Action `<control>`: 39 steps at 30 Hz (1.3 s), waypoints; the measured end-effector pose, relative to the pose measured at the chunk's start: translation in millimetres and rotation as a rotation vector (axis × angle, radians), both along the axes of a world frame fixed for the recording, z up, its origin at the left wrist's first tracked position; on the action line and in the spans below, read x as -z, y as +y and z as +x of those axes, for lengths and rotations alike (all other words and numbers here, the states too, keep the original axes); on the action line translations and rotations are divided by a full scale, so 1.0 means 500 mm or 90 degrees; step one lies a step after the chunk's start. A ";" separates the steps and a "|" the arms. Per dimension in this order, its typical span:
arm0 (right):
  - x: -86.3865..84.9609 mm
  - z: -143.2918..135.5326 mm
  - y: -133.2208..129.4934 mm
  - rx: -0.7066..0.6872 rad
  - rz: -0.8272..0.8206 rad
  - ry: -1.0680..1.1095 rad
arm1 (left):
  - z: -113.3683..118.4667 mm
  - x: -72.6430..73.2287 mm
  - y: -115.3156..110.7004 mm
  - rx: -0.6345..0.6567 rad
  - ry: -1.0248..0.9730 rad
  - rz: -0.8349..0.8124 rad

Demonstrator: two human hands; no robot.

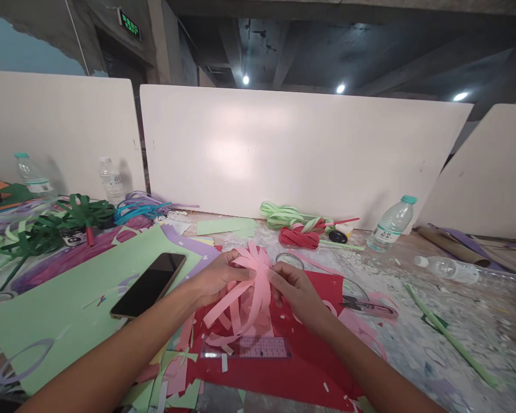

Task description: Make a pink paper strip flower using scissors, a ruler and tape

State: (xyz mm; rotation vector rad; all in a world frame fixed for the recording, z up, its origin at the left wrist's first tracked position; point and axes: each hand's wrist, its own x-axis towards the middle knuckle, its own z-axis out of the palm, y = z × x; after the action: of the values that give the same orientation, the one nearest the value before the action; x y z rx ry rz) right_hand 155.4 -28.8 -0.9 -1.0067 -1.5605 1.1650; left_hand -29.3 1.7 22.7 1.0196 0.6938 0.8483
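A pink paper strip flower is held up between my two hands, its long strips fanning out and hanging down. My left hand grips it from the left, fingers closed on the strips. From the right, the thumb and fingers of my right hand pinch its edge. Beneath the flower lie a clear ruler and a red paper sheet strewn with small scraps. Pink-handled scissors rest right of my right hand. A black phone lies on the green paper beside my left forearm.
White boards stand along the back. A water bottle stands at the right, and another bottle lies on its side. Green paper loops and a red paper bundle sit behind my hands. Dark green paper flowers lie at left.
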 end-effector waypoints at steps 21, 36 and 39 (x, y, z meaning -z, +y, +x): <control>-0.011 -0.018 -0.016 0.040 -0.001 -0.007 | 0.014 0.010 -0.014 -0.023 -0.064 -0.059; -0.010 -0.020 -0.022 0.062 0.011 -0.021 | 0.014 0.008 -0.014 -0.021 -0.047 -0.054; -0.012 -0.021 -0.023 0.071 0.018 -0.033 | 0.015 0.007 -0.015 -0.019 -0.046 -0.056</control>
State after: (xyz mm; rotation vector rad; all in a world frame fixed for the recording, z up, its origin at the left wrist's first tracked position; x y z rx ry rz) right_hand 145.0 -40.3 4.8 -1.0994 -1.5366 1.0450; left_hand -22.0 -5.6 19.5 0.8972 0.6804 0.8688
